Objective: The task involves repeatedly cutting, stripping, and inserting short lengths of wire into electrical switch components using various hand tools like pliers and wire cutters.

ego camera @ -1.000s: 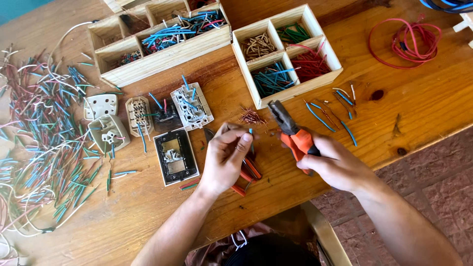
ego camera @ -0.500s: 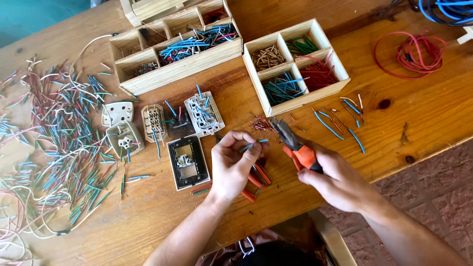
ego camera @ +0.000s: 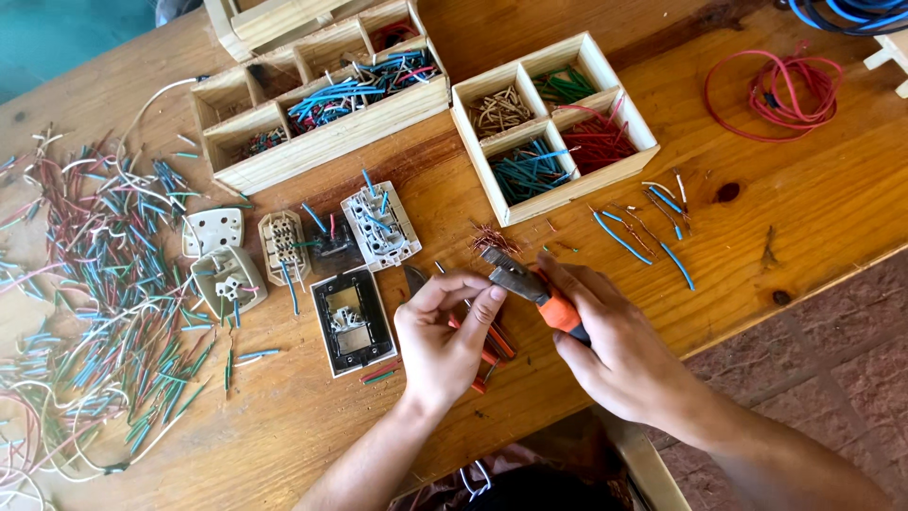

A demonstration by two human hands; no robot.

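Two bare forearms are brought in from the near edge of the tabletop (ego camera: 813,218), and the hands are met just inside that edge. The right hand (ego camera: 619,355) is curled closed around the orange grips of a pair of pliers (ego camera: 525,284), whose dark jaws are pointed toward the left hand (ego camera: 449,331). The left hand is held palm down with the fingers bent; its thumb and forefinger are pinched together right at the plier jaws, though what is pinched there cannot be made out. Under the left hand a second orange-handled tool (ego camera: 492,345) is laid flat on the wood. Just left of it a black switch frame (ego camera: 350,322) is seen, with pale socket parts (ego camera: 378,225) beyond. A four-compartment wooden box (ego camera: 553,128) of sorted wire pieces is set toward the far edge, a longer divided tray (ego camera: 322,99) beside it. Loose cut wires (ego camera: 95,284) are strewn over the left end, and a red wire coil (ego camera: 780,90) is placed near the far right corner
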